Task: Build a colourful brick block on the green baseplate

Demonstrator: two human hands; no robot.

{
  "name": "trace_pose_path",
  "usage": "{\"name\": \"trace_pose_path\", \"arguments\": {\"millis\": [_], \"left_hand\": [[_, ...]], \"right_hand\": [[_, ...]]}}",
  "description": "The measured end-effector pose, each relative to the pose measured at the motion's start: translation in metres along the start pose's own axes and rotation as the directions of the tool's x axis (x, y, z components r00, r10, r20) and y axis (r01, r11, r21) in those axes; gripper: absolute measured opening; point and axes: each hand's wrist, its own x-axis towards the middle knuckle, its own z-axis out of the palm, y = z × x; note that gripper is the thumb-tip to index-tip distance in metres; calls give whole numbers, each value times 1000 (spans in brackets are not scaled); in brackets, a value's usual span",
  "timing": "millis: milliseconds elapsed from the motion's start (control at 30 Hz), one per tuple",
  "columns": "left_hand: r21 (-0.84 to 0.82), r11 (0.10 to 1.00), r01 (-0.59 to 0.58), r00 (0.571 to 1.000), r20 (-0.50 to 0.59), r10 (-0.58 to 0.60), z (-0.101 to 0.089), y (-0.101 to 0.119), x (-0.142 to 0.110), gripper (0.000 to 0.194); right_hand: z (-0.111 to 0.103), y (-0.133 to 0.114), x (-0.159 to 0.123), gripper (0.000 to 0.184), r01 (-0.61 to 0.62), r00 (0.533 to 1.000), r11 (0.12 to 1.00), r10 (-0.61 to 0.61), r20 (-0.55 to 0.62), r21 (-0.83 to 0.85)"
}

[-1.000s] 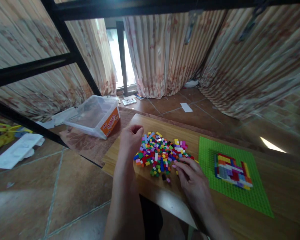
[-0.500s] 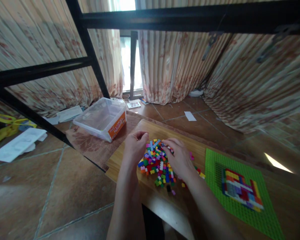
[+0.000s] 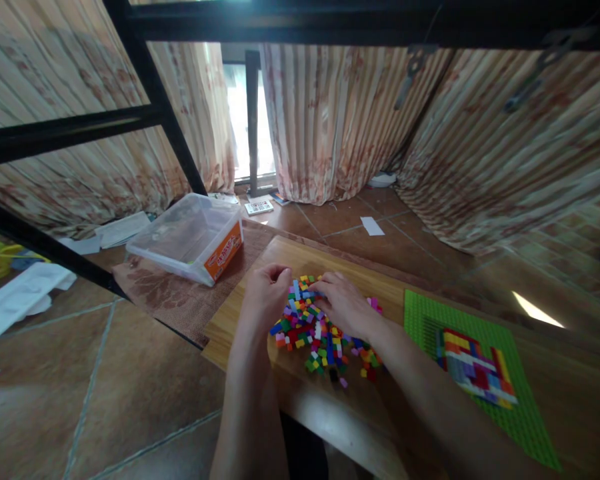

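A heap of small colourful toy bricks [image 3: 310, 327] lies on the wooden table. At its left edge is my left hand [image 3: 265, 293], its fingers curled and closed; whatever they hold, if anything, is hidden. From the right my right hand [image 3: 347, 303] reaches over the heap, its fingers apart and slightly bent, the tips at bricks near the far side. Further right, a green baseplate [image 3: 423, 313] carries a flat block of joined bricks [image 3: 477, 367] in red, yellow, white, blue and purple.
Left of the table [image 3: 240, 313] a clear plastic box [image 3: 167, 257] with an orange label stands on a brown mat [image 3: 150, 293]. Black metal bars [image 3: 95, 123] cross in front of the curtains. White packaging [image 3: 27, 297] and paper [image 3: 371, 226] lie on the tiled floor.
My right hand has shifted toward the far side of the heap, its fingers spreading. My left hand stays curled at the heap's left. The view has turned slightly right.
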Motion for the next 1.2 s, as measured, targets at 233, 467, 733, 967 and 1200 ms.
{"name": "trace_pose_path", "arguments": {"millis": [233, 467, 733, 967, 1200], "left_hand": [[147, 983, -105, 984, 157, 82, 10, -7, -1, 29], [269, 953, -137, 955, 293, 54, 19, 13, -9, 31], [232, 931, -281, 834, 539, 117, 40, 11, -14, 36], [104, 961, -256, 843, 511, 169, 52, 14, -19, 18], [128, 930, -345, 763, 615, 199, 78, 47, -42, 25]], "right_hand": [[2, 3, -19, 11, -86, 988, 983, 105, -111, 164], [-5, 1, -44, 6, -183, 934, 891, 289, -208, 416], [4, -5, -107, 28, -128, 706, 273, 700, -106, 954], [15, -9, -141, 31, 26, 515, -7, 857, -7, 1000], [9, -11, -135, 30, 227, 440, -118, 898, 7, 967]]}}
